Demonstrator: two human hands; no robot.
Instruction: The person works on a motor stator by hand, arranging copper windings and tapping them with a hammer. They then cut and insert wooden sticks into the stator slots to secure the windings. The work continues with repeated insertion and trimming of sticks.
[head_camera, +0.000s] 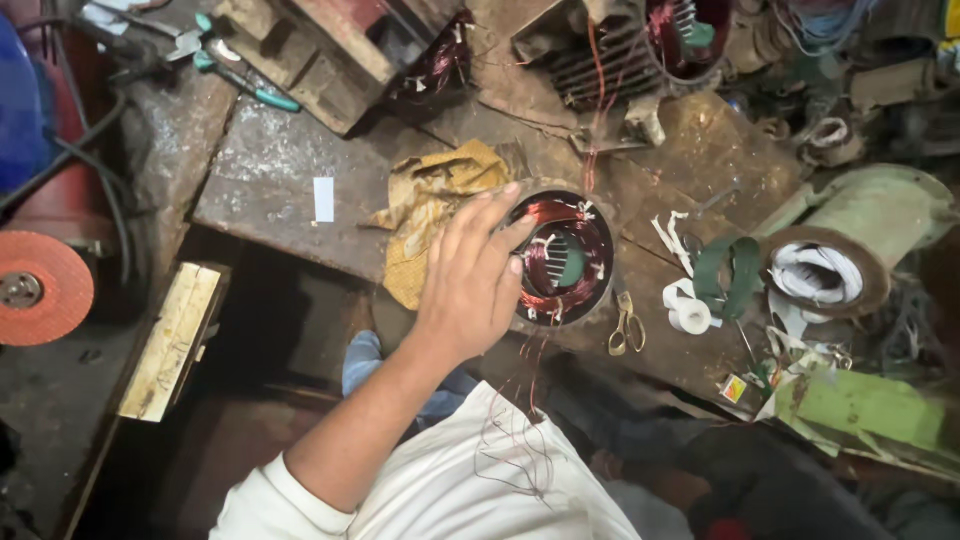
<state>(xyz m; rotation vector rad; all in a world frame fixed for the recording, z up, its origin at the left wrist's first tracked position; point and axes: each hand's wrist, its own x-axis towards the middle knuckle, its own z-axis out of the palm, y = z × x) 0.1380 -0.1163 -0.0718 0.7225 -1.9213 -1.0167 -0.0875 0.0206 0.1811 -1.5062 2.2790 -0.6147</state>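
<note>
Head view, looking down on a cluttered, grimy workbench (270, 190). One bare hand (472, 272) reaches in from the lower left on a forearm that comes out of a white sleeve. Which hand it is cannot be told for sure; it appears to be the left. Its fingers (488, 218) are spread loosely and rest on the left rim of a round motor stator (560, 258), touching the metal ring without closing around anything. The other hand is out of sight.

The stator lies flat near the middle of the bench, its opening facing up. Reddish copper wire is wound around the inside, with small white strips tucked among the coils. Thin loose wires (520, 420) trail from its lower edge down over the person's white shirt.

Just left of the stator, partly under the hand, lies a crumpled yellow cloth (430, 200). Just right of it lie small scissors (627, 325) with yellow handles, then a roll of white tape (690, 315). Further right sits a pale green motor housing (865, 235) on its side. At the far left edge is an orange grinding disc (40, 288), well apart from the hand. Pliers (235, 70) with teal handles lie at the top left.
</note>
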